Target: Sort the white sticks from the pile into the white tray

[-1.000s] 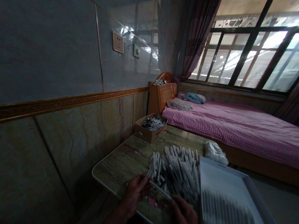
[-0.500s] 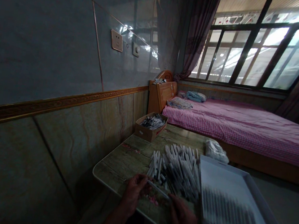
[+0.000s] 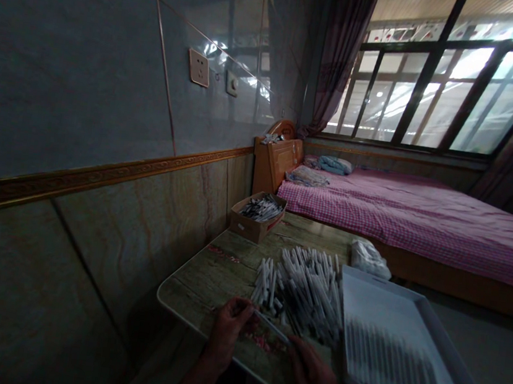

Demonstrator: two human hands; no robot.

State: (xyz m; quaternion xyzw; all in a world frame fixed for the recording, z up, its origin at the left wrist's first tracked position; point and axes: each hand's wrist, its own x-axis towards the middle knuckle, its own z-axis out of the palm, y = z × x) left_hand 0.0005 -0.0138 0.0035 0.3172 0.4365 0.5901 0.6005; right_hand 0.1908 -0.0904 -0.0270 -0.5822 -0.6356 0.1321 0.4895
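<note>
My left hand (image 3: 231,329) pinches one end of a slim white tube (image 3: 272,326) above the near edge of a wood-patterned table (image 3: 207,286). My right hand (image 3: 312,379) holds the tube's other end with its fingertips. Just beyond them lies a large loose heap of similar white tubes (image 3: 305,291), some with dark sections. To the right, a white tray (image 3: 377,309) holds a neat row of parallel tubes, blurred at this distance. My right hand is next to the tray's left rim.
A cardboard box (image 3: 257,220) of dark and white tubes stands at the table's far corner. A white bag (image 3: 370,259) lies behind the tray. A tiled wall (image 3: 97,197) borders the table's left side, and a bed (image 3: 421,221) lies beyond it.
The whole view has shifted slightly. My hands and the white tube between them stay almost where they were.
</note>
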